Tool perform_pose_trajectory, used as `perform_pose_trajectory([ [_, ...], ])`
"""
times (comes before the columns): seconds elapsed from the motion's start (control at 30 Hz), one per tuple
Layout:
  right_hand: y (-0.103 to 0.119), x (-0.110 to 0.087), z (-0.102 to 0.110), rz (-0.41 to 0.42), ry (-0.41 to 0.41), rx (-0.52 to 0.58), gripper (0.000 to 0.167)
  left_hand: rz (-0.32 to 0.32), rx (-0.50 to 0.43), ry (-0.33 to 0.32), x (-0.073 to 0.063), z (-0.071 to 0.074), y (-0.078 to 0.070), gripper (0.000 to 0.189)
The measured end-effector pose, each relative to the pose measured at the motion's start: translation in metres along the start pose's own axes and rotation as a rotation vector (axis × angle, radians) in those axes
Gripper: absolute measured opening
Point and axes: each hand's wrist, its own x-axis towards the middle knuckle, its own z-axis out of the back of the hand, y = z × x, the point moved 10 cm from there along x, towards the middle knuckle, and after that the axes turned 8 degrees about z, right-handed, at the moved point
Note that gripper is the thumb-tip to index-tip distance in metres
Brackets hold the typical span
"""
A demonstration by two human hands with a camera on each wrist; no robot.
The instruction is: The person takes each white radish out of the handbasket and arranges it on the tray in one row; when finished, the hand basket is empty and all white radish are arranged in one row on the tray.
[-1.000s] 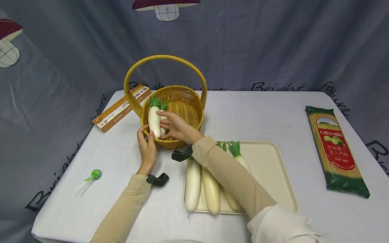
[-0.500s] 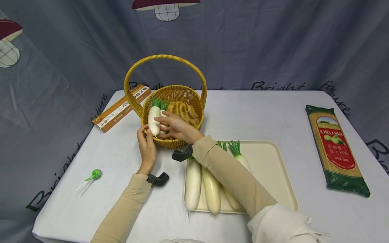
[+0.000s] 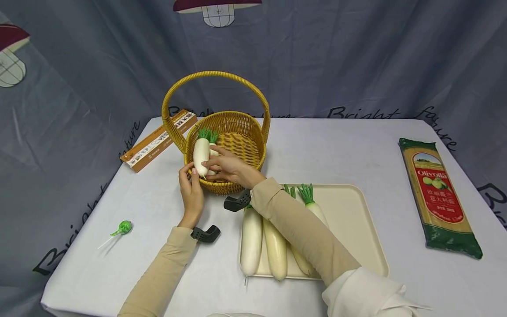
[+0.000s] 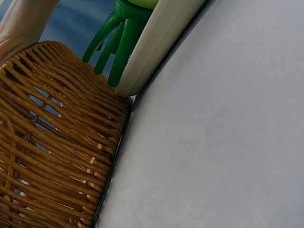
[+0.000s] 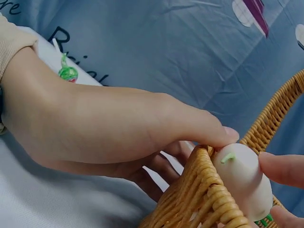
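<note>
Two white radishes with green tops lean side by side in the left part of a yellow wicker basket (image 3: 243, 147). My right hand (image 3: 229, 166) reaches over the front rim, its fingers bent at the right side of the front radish (image 3: 200, 156). Behind those fingers the second radish (image 3: 213, 152) is partly hidden. At the left front rim, my left hand (image 3: 192, 198) holds the basket, thumb over the edge and fingers outside. In the right wrist view, the left thumb tip meets the radish's root end (image 5: 240, 166), with right fingertips (image 5: 280, 168) on its other side.
A beige tray (image 3: 352, 229) holds several more radishes (image 3: 251, 246), partly under the right forearm. An orange-brown pasta box (image 3: 158, 141) lies behind the basket's left. A lollipop (image 3: 125, 227) is at left, a spaghetti packet (image 3: 437, 185) at right.
The front radish has shifted slightly upward and its root tip now shows above the front rim. My right fingers have moved slightly along it; my left hand stays put.
</note>
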Motion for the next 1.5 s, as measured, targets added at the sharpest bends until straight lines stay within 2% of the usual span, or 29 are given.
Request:
perform_pose_trajectory([
  [0.1,0.000,-0.001,0.001,-0.005,-0.011,0.017,0.069,0.010,0.002,0.005,-0.002,0.000,-0.004,0.034],
  [0.27,0.002,-0.001,0.003,0.001,-0.021,0.064,0.067,0.012,0.017,0.007,0.010,-0.001,0.022,0.034],
  [0.6,0.007,-0.003,-0.004,0.002,0.052,0.205,0.063,0.005,0.038,0.001,0.011,0.000,0.023,0.035],
  [0.7,0.008,-0.005,-0.006,-0.001,0.066,0.251,0.060,0.005,0.025,0.002,0.010,0.000,0.019,0.034],
  [0.93,0.012,-0.013,-0.012,0.002,0.140,0.336,0.054,-0.004,0.031,-0.010,-0.003,0.002,-0.012,0.033],
  [1.17,0.016,-0.033,-0.018,0.026,0.277,0.334,0.054,-0.001,0.031,-0.006,-0.004,0.005,-0.014,0.034],
  [1.37,0.025,-0.063,-0.002,0.073,0.334,0.292,0.056,0.008,0.024,0.006,-0.004,0.004,-0.013,0.034],
  [1.5,0.040,-0.091,0.013,0.108,0.344,0.203,0.059,-0.001,0.029,0.011,-0.004,0.002,-0.015,0.033],
])
